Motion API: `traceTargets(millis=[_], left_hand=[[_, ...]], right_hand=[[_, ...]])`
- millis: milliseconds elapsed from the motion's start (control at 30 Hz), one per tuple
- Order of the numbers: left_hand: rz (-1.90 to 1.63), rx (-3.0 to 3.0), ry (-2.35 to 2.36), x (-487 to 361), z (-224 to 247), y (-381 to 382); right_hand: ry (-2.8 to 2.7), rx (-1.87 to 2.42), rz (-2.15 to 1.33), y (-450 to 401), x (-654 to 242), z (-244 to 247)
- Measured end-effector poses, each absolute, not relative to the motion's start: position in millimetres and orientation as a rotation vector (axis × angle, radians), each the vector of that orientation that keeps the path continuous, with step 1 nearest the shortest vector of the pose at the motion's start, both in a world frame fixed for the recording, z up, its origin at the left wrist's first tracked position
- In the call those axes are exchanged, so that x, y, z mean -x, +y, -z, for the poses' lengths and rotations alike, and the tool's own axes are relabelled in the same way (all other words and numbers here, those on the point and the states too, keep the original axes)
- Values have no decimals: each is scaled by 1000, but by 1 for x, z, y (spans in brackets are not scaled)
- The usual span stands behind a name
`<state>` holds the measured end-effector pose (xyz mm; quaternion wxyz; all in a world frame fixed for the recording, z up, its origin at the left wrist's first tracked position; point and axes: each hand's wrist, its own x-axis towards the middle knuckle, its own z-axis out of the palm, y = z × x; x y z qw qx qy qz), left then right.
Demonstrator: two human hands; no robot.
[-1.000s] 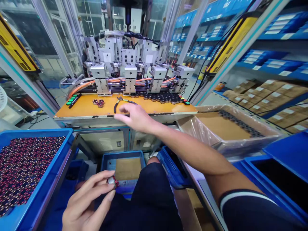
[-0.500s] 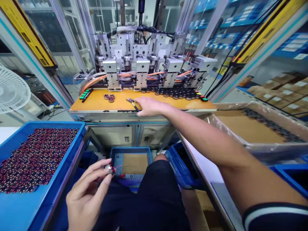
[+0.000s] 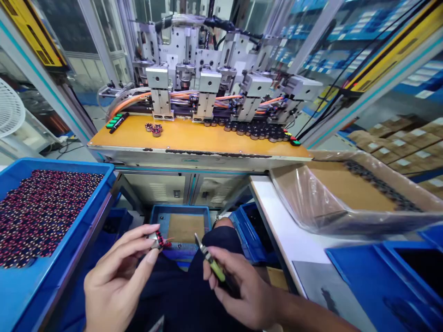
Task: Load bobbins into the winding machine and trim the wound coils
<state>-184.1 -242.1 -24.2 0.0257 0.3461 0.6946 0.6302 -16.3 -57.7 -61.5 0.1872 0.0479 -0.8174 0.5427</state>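
Observation:
My left hand (image 3: pixel 119 274) pinches a small round motor stator (image 3: pixel 158 240) between thumb and fingers. The stator has a silvery side, red and black windings, and a thin pinkish wire sticking out to the right. In my right hand (image 3: pixel 238 281) is a pair of cutting pliers (image 3: pixel 217 268) with yellow-green and black handles, its metal tip pointing up and left. The tip is apart from the stator; whether its jaws are parted I cannot tell. Both hands are above my lap.
A blue tray (image 3: pixel 109 177) of many stators stands left. Ahead, an orange worktop (image 3: pixel 194 138) bears a few stators (image 3: pixel 154 129) and black round parts (image 3: pixel 258 129) beneath a metal machine (image 3: pixel 210 83). A blue bin (image 3: pixel 206 212) sits below; a plastic-lined box (image 3: pixel 304 216) is right.
My right hand has picked up the pliers from the orange worktop and brought them back toward my lap. My left hand still holds the stator. The view has tilted down.

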Motion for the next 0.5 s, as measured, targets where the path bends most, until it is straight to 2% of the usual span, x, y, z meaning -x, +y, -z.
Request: traceTargets(millis=[267,500], left_hand=[[-1936,-1088,2126,177,23,-236],[-1906,-1125,2118,177,20,-241]], right_hand=[[-2321,-253,-1653,-68,34,40],[-2263,-290,-1646,-71,45,40]])
